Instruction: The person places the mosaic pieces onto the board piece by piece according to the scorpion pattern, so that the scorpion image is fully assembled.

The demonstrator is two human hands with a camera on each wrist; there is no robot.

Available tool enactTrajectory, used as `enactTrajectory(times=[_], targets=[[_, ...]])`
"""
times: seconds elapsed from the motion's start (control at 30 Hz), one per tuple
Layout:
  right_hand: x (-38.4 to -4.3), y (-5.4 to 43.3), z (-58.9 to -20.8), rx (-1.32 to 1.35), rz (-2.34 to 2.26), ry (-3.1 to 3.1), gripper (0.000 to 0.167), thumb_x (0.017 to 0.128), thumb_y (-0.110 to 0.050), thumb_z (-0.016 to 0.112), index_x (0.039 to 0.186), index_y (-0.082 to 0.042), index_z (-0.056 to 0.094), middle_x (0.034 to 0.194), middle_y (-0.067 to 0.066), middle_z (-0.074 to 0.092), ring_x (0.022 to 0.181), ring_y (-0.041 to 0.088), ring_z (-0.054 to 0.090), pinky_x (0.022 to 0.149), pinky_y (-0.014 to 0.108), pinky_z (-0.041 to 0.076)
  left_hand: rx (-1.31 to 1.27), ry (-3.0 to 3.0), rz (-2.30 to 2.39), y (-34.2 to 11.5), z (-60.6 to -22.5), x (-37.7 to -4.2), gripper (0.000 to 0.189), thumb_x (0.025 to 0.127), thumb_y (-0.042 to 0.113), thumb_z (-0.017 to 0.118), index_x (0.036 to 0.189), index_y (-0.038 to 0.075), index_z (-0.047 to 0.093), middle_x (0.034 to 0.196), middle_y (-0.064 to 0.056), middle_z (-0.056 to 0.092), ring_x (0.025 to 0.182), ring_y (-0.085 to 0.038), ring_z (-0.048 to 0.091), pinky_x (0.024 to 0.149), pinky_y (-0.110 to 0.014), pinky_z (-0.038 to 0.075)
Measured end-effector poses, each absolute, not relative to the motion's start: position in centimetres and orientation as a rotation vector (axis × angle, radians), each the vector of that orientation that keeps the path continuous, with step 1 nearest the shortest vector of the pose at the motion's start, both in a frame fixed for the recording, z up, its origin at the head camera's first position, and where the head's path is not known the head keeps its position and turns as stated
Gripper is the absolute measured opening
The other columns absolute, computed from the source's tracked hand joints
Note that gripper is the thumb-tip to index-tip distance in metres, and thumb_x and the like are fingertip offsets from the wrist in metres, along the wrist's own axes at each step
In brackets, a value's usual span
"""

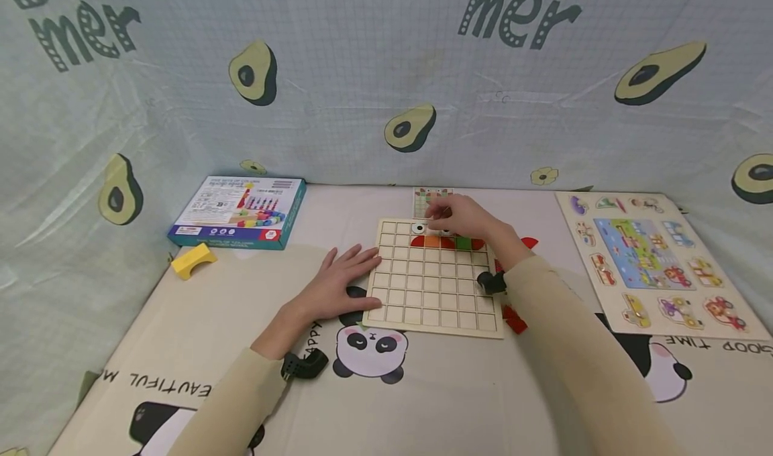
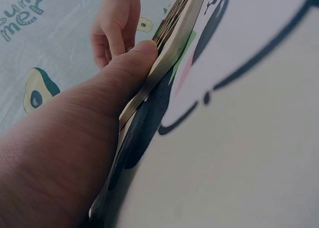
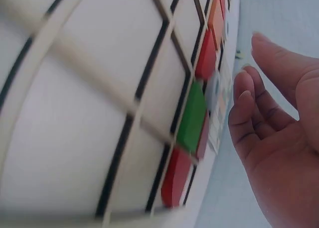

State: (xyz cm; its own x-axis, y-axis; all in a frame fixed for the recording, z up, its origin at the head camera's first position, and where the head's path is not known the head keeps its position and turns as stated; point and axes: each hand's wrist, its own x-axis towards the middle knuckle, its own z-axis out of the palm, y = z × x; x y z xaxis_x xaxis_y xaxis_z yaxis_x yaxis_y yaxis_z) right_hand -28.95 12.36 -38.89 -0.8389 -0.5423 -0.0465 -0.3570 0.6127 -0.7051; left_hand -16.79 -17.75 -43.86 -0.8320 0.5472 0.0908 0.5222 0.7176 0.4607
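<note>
A wooden grid board (image 1: 423, 295) lies flat on the table. My left hand (image 1: 338, 281) rests at its left edge with fingers spread, the thumb (image 2: 132, 63) touching the rim. Over the far edge hovers my right hand (image 1: 464, 216), its fingers loosely bent; the right wrist view shows a gap between thumb and fingers with nothing visible in it. Below it, a row of coloured tiles holds an orange tile (image 1: 432, 241), a green tile (image 3: 193, 118) and red pieces (image 3: 205, 56). A round eye tile (image 1: 418, 228) sits in the top row; another is partly hidden by the right hand.
A small pattern card (image 1: 421, 204) stands behind the board, partly covered. Red pieces (image 1: 514, 320) lie along the board's right side, partly behind the right forearm. A boxed toy (image 1: 238, 211) and yellow arch block (image 1: 193, 261) are left; a picture puzzle board (image 1: 658, 312) is right.
</note>
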Motion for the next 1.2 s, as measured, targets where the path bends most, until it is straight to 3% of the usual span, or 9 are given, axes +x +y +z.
enactTrajectory(times=[0.5, 0.83, 1.2], targets=[[-26.8, 18.1, -38.0, -0.655, -1.028, 2.678, 0.026, 0.095, -0.016, 0.072, 0.117, -0.002, 0.07, 0.099, 0.009, 0.064, 0.092, 0.027, 0.057, 0.084, 0.04, 0.048, 0.895, 2.865, 0.749, -17.7, -44.0, -16.9, 0.085, 0.087, 0.053, 0.075, 0.155, 0.014, 0.043, 0.163, -0.001, 0.033, 0.153, -0.029, 0.014, 0.119, -0.056, -0.002], [-24.7, 21.2, -37.4, -0.746, -0.996, 2.674, 0.026, 0.096, -0.015, 0.071, 0.117, 0.001, 0.069, 0.097, 0.006, 0.064, 0.089, 0.025, 0.058, 0.082, 0.04, 0.049, 0.875, 2.877, 0.726, -17.7, -44.1, -16.8, 0.085, 0.087, 0.054, 0.074, 0.155, 0.015, 0.043, 0.163, 0.0, 0.033, 0.153, -0.027, 0.014, 0.119, -0.056, -0.002], [-22.3, 24.2, -38.0, -0.685, -0.966, 2.691, 0.027, 0.096, -0.017, 0.071, 0.117, 0.0, 0.069, 0.097, 0.004, 0.063, 0.089, 0.023, 0.054, 0.077, 0.029, 0.049, 0.865, 2.877, 0.726, -17.7, -44.1, -16.8, 0.085, 0.086, 0.054, 0.074, 0.155, 0.015, 0.043, 0.163, 0.0, 0.032, 0.153, -0.027, 0.014, 0.12, -0.055, -0.002]])
